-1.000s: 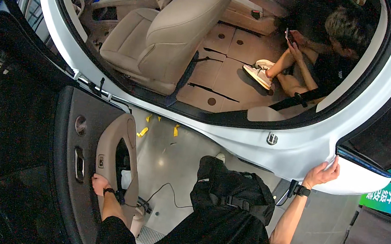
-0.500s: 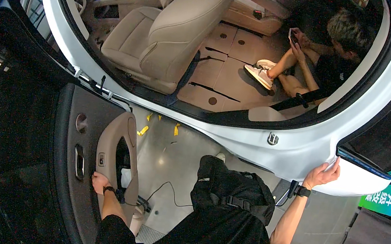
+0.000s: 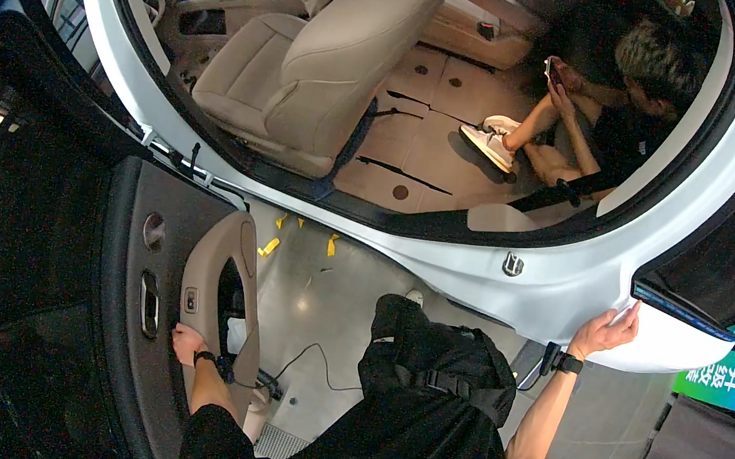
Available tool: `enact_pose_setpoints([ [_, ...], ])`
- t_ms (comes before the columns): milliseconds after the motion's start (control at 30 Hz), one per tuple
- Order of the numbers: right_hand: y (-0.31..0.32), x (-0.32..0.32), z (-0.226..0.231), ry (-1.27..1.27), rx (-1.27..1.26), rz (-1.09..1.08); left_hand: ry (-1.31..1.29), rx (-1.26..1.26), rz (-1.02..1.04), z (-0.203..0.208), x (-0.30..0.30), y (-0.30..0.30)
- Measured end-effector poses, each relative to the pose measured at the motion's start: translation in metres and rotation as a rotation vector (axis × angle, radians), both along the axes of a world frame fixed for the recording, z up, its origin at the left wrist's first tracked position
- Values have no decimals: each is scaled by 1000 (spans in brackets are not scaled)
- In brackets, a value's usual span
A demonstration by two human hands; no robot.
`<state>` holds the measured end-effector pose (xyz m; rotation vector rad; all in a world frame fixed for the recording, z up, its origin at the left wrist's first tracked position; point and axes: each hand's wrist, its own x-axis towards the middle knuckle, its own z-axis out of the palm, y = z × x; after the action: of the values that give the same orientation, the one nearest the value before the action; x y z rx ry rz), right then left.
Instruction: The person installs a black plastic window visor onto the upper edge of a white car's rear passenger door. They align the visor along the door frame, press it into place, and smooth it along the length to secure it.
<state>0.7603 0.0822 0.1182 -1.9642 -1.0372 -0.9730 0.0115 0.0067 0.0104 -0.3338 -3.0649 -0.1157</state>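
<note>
Standing between the swung-open dark grey car door [image 3: 142, 198] and the glossy white car body [image 3: 439, 256], I have one hand on each. My left hand [image 3: 189, 345] is curled over the near edge of the beige moulded armrest [image 3: 239, 240] on the door's inner panel, grasping it, though my fingertips are out of sight. Just up from it on that armrest is a small rectangular switch [image 3: 191, 301], and to its left, an oval silver-rimmed door handle [image 3: 150, 304].

My right hand [image 3: 604, 335] is unclenched, fingers extended and touching the white bodywork just below the corner of the dark rear side window [image 3: 723, 237]. How firmly I press, I cannot tell. I wear a black wristband [image 3: 566, 361] on that arm. Up and to the left of this hand, a metal latch striker [image 3: 513, 264] sits on the door frame.

Through the opening I see a beige leather front seat [image 3: 343, 66] and a beige cabin floor [image 3: 432, 135], where another person [image 3: 620, 134] sits holding a dark phone [image 3: 553, 72] in both hands. Below the sill, strips of yellow tape [image 3: 267, 246] lie on the smooth grey floor [image 3: 312, 292], and a thin black cable [image 3: 325, 362] loops beside my black clothing [image 3: 393, 449].
</note>
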Motion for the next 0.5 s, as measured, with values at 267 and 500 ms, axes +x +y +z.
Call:
enact_pose_setpoints([
  [267, -1, 1, 0, 9, -24, 10, 14, -5, 87, -7, -7, 1],
  [500, -3, 5, -4, 16, -31, -4, 39, -7, 25, -15, -12, -4],
])
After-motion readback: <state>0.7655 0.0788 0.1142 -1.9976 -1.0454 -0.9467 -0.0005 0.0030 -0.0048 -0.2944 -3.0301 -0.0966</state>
